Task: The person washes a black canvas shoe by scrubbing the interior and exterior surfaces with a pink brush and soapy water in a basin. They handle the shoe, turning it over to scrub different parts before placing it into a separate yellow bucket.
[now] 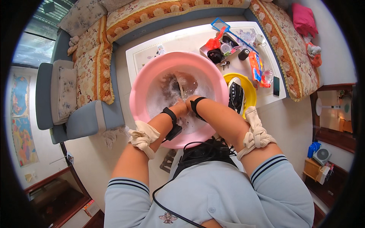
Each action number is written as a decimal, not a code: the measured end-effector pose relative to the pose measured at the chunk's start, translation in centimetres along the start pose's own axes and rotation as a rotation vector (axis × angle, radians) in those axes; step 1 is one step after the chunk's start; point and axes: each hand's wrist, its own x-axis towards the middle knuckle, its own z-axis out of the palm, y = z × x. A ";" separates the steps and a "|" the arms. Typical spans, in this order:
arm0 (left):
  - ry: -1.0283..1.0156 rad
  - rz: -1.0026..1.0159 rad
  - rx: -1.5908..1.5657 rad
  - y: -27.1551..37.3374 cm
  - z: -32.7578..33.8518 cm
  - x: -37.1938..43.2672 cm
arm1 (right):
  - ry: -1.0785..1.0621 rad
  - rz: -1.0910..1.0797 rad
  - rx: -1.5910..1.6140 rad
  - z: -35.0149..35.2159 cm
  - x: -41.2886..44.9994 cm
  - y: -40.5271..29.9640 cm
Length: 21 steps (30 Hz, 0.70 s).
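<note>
A large pink plastic basin [139, 82] with sudsy, brownish water sits before me. Partly under the foam is a dark shoe [179, 85], its pale sole edge showing as a narrow strip. My left hand [179, 107] and my right hand [191, 100] meet at the shoe's near end, low in the basin. Suds and the wrists hide most of the fingers, so their grip cannot be made out. Right of the basin, a black-and-white canvas sneaker [236, 95] rests in a yellow basin [251, 87].
The white table [132, 61] carries a remote control [161, 49], an open box [204, 50] of small items, keys [225, 65], a dark jar [243, 54], an orange plastic packet [256, 68], a blue-handled net [236, 35] and a phone [276, 86]. A black cable [155, 196] crosses my shirt. Sofas [94, 68] surround the table.
</note>
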 end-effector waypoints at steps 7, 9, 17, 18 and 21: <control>0.097 0.008 -0.407 1.7 -3.3 -4.1 | -0.090 0.031 0.021 -1.5 -0.8 0.9; 0.234 -0.064 -0.346 0.4 -3.8 -4.4 | -0.167 -0.023 0.006 -2.2 -2.4 0.1; 0.501 -0.120 0.072 3.6 -9.8 -11.7 | -0.099 0.060 0.652 -5.0 -7.6 1.4; 0.565 -0.120 0.123 3.8 -10.0 -12.2 | 0.004 0.002 0.577 -5.0 -7.8 1.7; 0.514 -0.077 0.100 4.4 -11.7 -14.1 | 0.107 -0.067 0.590 -5.2 -8.8 2.2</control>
